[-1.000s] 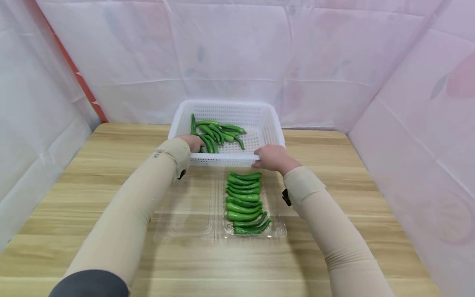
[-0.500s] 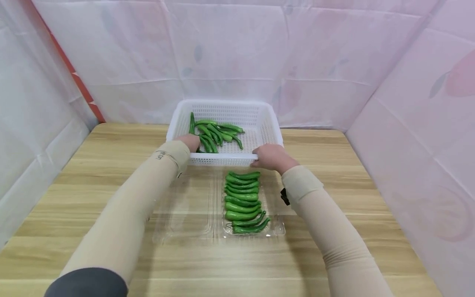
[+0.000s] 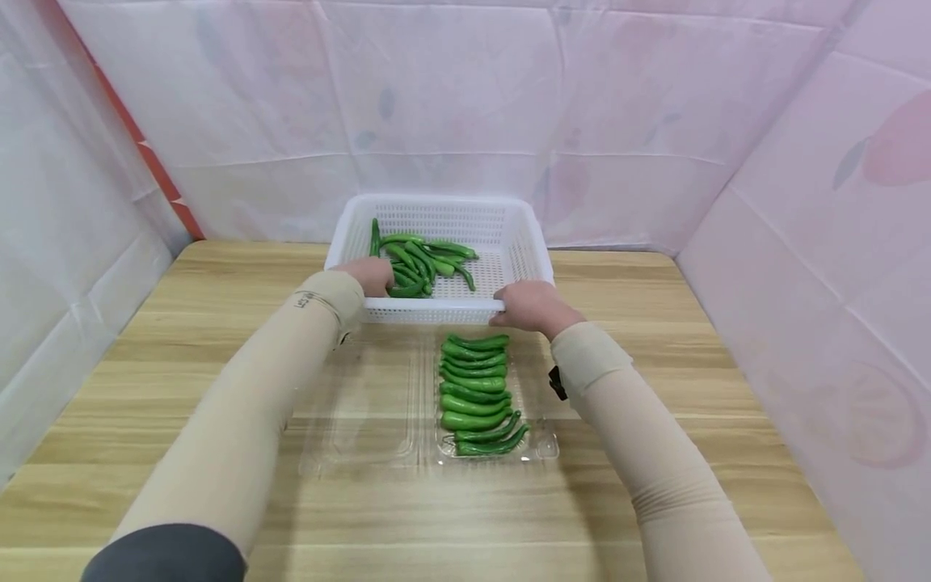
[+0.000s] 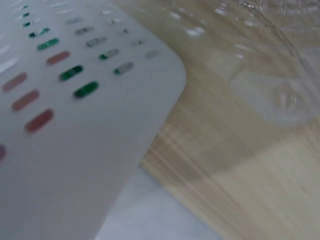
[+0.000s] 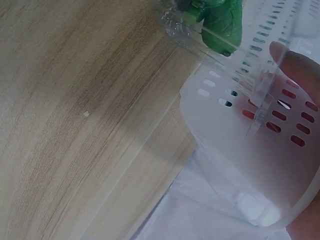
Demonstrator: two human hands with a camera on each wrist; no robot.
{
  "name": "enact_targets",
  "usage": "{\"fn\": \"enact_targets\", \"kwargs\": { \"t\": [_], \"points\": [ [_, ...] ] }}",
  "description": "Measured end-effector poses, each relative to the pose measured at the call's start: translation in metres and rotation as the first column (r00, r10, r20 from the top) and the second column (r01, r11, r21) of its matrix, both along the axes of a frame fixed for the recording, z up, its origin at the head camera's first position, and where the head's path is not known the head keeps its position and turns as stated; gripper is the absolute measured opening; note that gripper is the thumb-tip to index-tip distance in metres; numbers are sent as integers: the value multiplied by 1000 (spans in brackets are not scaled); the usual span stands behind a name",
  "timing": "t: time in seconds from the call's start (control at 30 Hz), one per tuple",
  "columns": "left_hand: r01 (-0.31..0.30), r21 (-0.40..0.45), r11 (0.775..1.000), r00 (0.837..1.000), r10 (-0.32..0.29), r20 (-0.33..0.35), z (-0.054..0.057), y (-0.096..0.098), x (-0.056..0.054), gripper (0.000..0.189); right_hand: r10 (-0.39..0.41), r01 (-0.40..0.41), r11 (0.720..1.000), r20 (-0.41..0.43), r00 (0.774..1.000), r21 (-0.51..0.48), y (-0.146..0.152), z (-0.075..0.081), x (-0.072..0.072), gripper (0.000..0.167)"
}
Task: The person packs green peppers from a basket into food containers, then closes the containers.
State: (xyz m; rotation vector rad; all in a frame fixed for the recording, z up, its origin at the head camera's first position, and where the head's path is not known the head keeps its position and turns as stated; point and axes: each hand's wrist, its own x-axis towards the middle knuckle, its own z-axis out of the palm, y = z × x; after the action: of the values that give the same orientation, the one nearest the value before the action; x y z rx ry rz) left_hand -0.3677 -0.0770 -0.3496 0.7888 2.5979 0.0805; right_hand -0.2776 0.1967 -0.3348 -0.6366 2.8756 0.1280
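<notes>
In the head view, my left hand (image 3: 372,277) reaches over the front left rim into a white slotted basket (image 3: 465,305). It is among green chili peppers (image 3: 422,257), and its fingertips touch or nearly touch one pepper (image 3: 407,289); the basket and peppers hide how its fingers lie. In the left wrist view, skin and green show through the slots. My right hand (image 3: 534,307) grips the basket's front right rim. In the right wrist view its thumb (image 5: 295,62) lies outside the wall, with fingers showing through the slots.
Before the basket, a clear hinged plastic box (image 3: 541,449) lies open on the wooden table (image 3: 655,388). Several green chili peppers (image 3: 476,384) are lined up in its right half; the left half is its lid (image 3: 371,404). Fabric-like walls (image 3: 451,97) enclose the table's back and sides.
My left hand has shifted slightly inside the basket. Peppers beside its fingers have turned from pointing toward the front to lying more sideways. The right hand keeps its hold on the rim.
</notes>
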Motion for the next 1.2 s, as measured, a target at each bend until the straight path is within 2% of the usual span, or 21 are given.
{"fn": "enact_targets", "kwargs": {
  "t": [0.13,0.2,0.27,0.33,0.4,0.5,0.57,0.63,0.8,1.03,1.2],
  "points": [
    [60,59,996,998,-59,-23,5,0,0,37,-12,12,1000,6,1000,9,3,1,1,30],
    [79,79,994,996,-76,-39,10,0,1,42,-17,17,1000,7,1000,10,5,1,2,30],
    [86,89,992,994,-80,-68,14,1,1,39,-18,18,1000,5,1000,7,7,1,2,29],
    [74,101,992,994,-66,-85,19,1,3,28,-19,19,1000,1,1000,2,8,0,2,29],
    [63,111,992,995,-54,-80,22,0,4,22,-16,16,1000,-6,1000,0,8,0,1,28],
    [55,115,992,996,-47,-71,25,-3,5,25,-9,9,1000,-6,1000,-2,7,-1,1,28],
    [61,119,991,997,-53,-64,26,-6,6,34,-7,7,1000,-2,1000,-5,7,-2,0,28],
    [74,129,989,994,-64,-85,28,-10,8,39,-8,8,1000,2,1000,-6,5,-2,0,28],
    [82,180,980,991,-62,-117,35,-19,13,38,-11,11,1000,6,1000,-11,3,-1,-1,28],
    [93,256,962,990,-62,-128,44,-31,25,34,-8,8,1000,8,1000,-13,1,1,-2,29],
    [115,278,954,984,-72,-162,47,-36,31,36,-13,13,1000,7,1000,-18,1,0,-3,29]
  ]
}}
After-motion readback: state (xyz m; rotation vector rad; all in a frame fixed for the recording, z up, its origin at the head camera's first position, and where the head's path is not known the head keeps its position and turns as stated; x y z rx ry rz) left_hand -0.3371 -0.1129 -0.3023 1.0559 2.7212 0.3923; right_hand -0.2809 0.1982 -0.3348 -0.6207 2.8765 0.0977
